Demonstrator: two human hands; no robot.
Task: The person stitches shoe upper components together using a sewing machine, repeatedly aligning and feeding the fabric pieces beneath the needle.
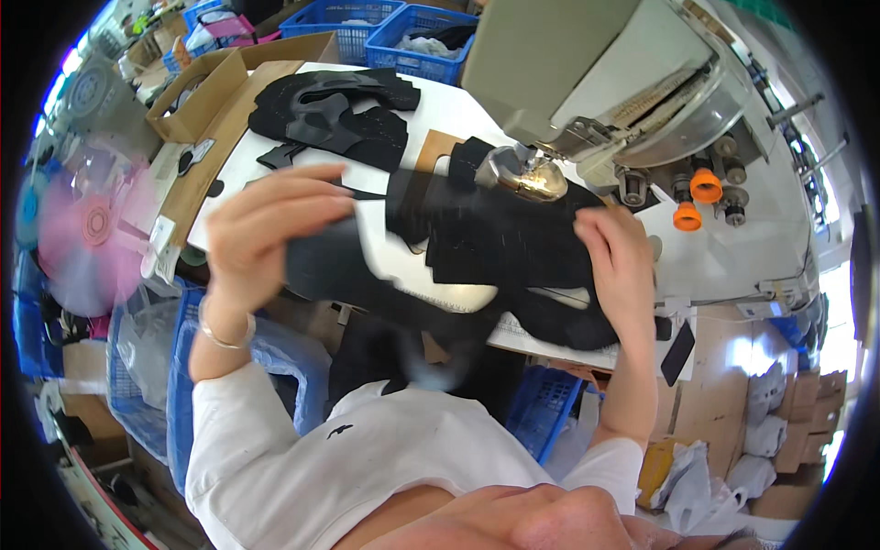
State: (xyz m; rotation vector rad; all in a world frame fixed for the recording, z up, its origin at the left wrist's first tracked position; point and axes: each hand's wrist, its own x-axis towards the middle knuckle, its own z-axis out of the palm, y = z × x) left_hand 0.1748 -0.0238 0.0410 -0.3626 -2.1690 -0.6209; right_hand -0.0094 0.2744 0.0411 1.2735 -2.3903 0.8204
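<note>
A flat black fabric piece, blurred by motion, stretches from my left hand toward the table's front edge. My left fingers, also smeared, bend over its upper left end and appear to grip it. On the right, my right hand has its fingers bent down with the tips at the edge of black fabric, apparently pinching it. This fabric lies in overlapping layers in front of the sewing machine, partly beneath its shiny metal foot area. The right fingertips are partly hidden.
A pile of cut black pieces lies at the table's back left. Orange-capped thread tension knobs sit right of the machine head. A cardboard box, blue crates, a pink fan and a lined blue bin surround the table.
</note>
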